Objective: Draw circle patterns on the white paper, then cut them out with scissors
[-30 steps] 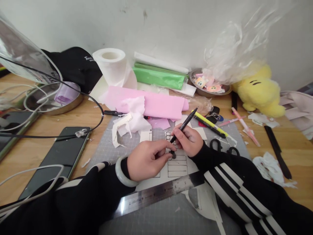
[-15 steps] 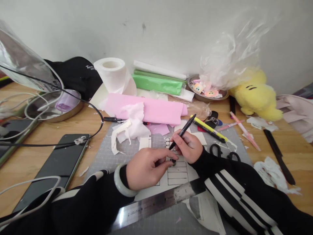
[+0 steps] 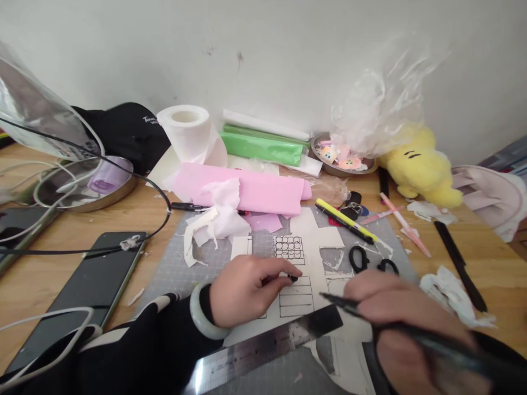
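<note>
Your right hand [image 3: 395, 299] just swung back to the lower right of the frame, fingers still clenched round the black pen [image 3: 346, 304]. Your left hand [image 3: 247, 288] stays mid-frame, pinching the small black cap [image 3: 293, 278] against the white paper [image 3: 308, 225], so the drawn grid [image 3: 289, 247] is uncovered now.

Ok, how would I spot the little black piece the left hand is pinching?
On the grey cutting mat lies a white card with inked boxes. The left hand rests on it, pinching the small black piece at its fingertips, just below the grid of circles. Unlike the scissors to its right, it is a tiny stub.
</note>
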A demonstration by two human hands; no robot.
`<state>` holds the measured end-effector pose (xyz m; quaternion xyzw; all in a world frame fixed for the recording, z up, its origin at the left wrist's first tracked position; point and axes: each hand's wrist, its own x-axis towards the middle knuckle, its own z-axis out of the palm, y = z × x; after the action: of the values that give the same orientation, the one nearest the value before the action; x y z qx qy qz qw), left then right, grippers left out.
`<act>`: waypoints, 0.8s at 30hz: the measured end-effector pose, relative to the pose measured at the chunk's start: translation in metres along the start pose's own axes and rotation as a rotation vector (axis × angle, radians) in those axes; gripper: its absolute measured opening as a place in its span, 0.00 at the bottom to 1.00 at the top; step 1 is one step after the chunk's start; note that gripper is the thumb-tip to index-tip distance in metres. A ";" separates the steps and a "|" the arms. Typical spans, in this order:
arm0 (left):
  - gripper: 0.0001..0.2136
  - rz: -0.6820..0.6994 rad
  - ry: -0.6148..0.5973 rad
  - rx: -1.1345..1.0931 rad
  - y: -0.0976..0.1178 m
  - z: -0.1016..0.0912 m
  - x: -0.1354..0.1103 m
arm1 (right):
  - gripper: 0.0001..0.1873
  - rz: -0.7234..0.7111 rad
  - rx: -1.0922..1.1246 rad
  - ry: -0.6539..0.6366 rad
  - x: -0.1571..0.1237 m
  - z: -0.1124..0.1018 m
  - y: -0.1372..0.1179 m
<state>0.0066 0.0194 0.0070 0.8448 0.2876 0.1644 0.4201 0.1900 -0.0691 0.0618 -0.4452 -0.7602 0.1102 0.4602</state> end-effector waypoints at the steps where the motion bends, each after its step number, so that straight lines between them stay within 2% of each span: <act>1: 0.09 -0.001 -0.001 -0.006 -0.001 0.000 0.000 | 0.06 -0.064 -0.014 -0.060 -0.006 0.001 0.001; 3: 0.09 0.000 0.004 -0.031 -0.002 0.001 0.001 | 0.06 -0.081 -0.006 -0.070 -0.016 0.011 0.008; 8: 0.09 0.017 -0.005 -0.089 -0.004 0.002 0.001 | 0.07 0.071 0.074 -0.074 -0.026 0.036 0.030; 14: 0.09 0.019 -0.006 -0.108 -0.004 0.003 0.002 | 0.06 0.221 0.107 -0.147 -0.034 0.038 0.038; 24: 0.09 -0.033 -0.035 -0.117 -0.005 0.003 0.002 | 0.08 0.145 0.130 -0.193 -0.035 0.037 0.042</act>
<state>0.0081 0.0214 0.0010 0.8167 0.2840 0.1591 0.4765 0.1910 -0.0635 -0.0036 -0.4557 -0.7581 0.2344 0.4034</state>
